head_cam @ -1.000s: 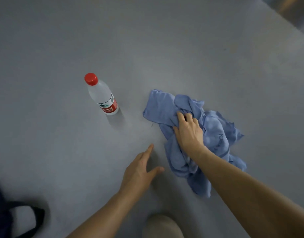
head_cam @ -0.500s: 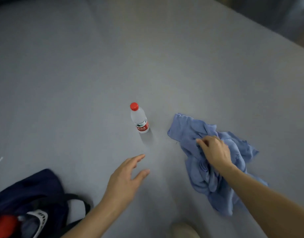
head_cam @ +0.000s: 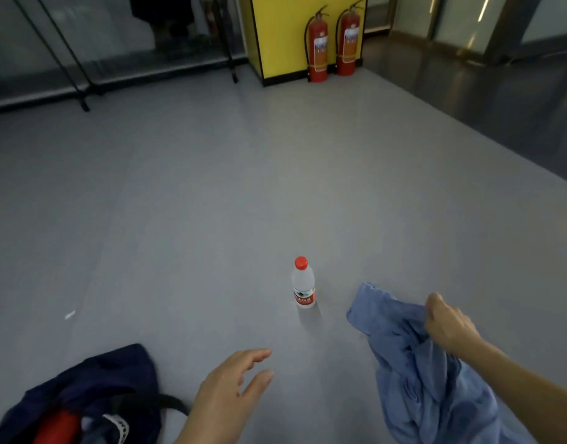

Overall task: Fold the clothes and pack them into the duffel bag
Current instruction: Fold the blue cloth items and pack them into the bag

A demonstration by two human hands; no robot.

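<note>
Right hand (head_cam: 448, 325) grasps the crumpled blue garment (head_cam: 426, 373) by a bunched upper edge, probably to lift and shake it flat for folding. Left hand (head_cam: 230, 392) hovers released, fingers spread, holding nothing. Duffel bag (head_cam: 93, 389) lies unzipped just left of it; water bottle (head_cam: 303, 283) stands ahead, between the hands.

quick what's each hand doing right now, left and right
Left hand: open, fingers spread, holding nothing.
Right hand: gripping the blue garment, fingers curled round a bunch of its cloth.
</note>
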